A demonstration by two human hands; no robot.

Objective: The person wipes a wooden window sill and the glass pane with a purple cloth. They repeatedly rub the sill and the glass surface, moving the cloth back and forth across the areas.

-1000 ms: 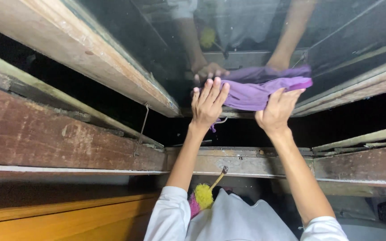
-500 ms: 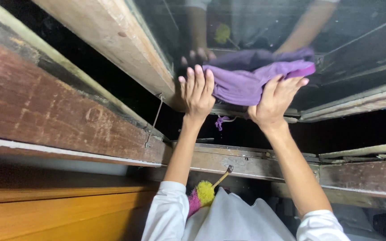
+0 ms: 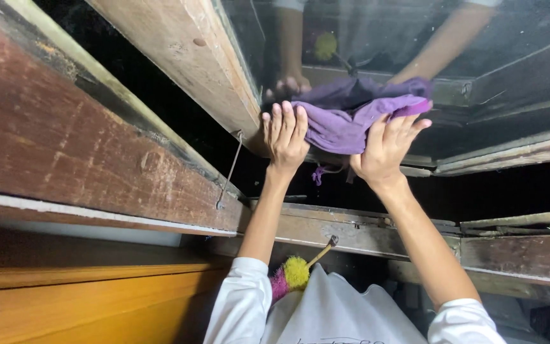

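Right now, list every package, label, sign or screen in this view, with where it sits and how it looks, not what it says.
No package, label, sign or screen shows.
Faint dark print: bottom edge, on the white shirt; too cut off to describe.
Crumpled purple cloth: against the glass window pane, under both hands; unmarked.
Worn brown wooden window frame: left; unmarked.

White short sleeves, cuffs ending near elbows; forearms bare; white shirt front, perhaps dark print at hem.
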